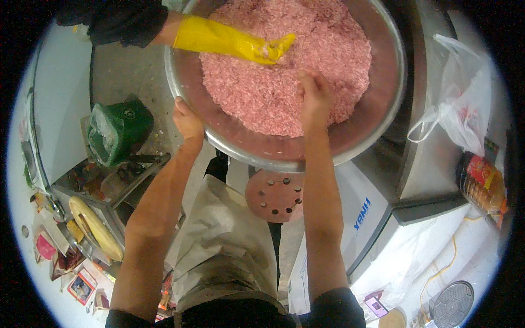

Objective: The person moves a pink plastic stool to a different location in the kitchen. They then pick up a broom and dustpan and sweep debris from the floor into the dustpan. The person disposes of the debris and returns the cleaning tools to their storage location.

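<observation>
A wide metal basin (357, 158) in front of me holds a broad mass of pink minced meat (262, 98). My left hand (188, 123) grips the basin's near left rim, thumb on top. Over the right part of the mince is my right hand (315, 94), bare, its fingers curled in toward the thumb; no object shows in it. A co-worker's hand in a yellow rubber glove (238, 41) reaches in from the upper left, palm turned up, with bits of mince on the fingers.
A green lined bin (119, 131) stands left of the basin, near a metal rack (139, 180). Below the basin is a round stool with holes (272, 197). At right are a white freezer (348, 205), a plastic bag (463, 98) and a large oil bottle (484, 180).
</observation>
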